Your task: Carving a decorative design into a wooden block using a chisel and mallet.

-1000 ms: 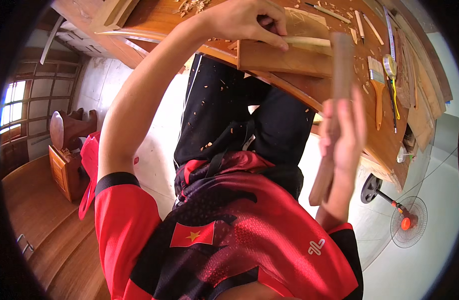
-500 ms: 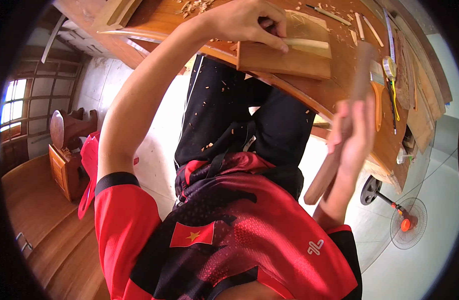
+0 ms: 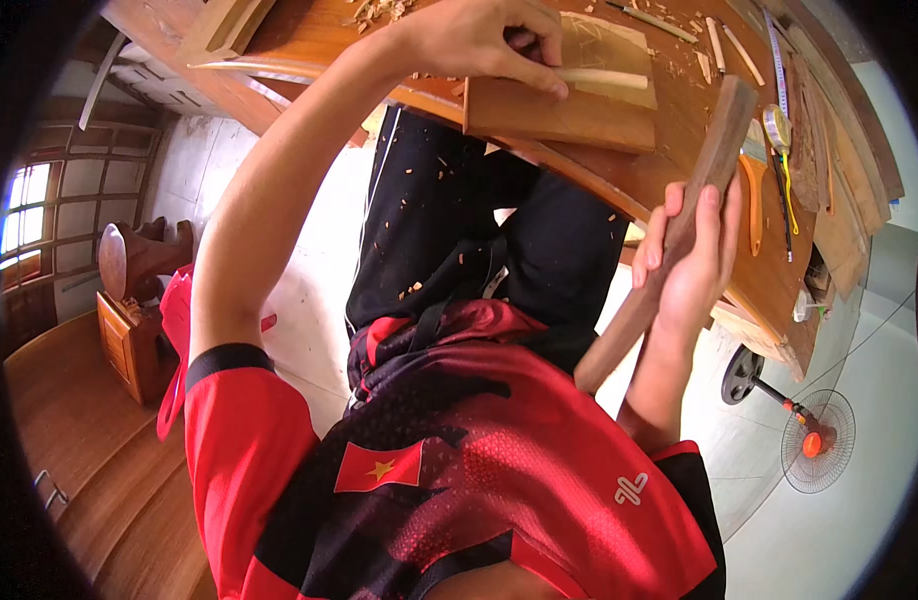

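Observation:
Over the table's near edge, my left hand (image 3: 494, 38) is closed around what looks like a chisel (image 3: 609, 78). Its pale round handle points right, and its other end is hidden by my fingers. This hand rests on a flat brown wooden board (image 3: 569, 115) with lines marked on its far part. To the right, my right hand (image 3: 694, 245) grips a long dark wooden bar (image 3: 717, 150) between thumb and fingers. The bar stands slanted, apart from the chisel handle, its upper end over the table and its lower end near my shirt.
On the wooden table (image 3: 669, 185) lie wood shavings (image 3: 379, 10), two pale sticks (image 3: 744, 55), a brush (image 3: 754, 200), a tape measure (image 3: 777, 128) and a ruler. Wood planks (image 3: 844, 120) line the right edge. A fan (image 3: 817, 442) stands on the floor at right, a stool (image 3: 129, 340) at left.
The wooden bar and my right hand were blurred by motion and are now sharp. The bar leans more, its lower end shifted left. My left hand keeps its hold on the chisel.

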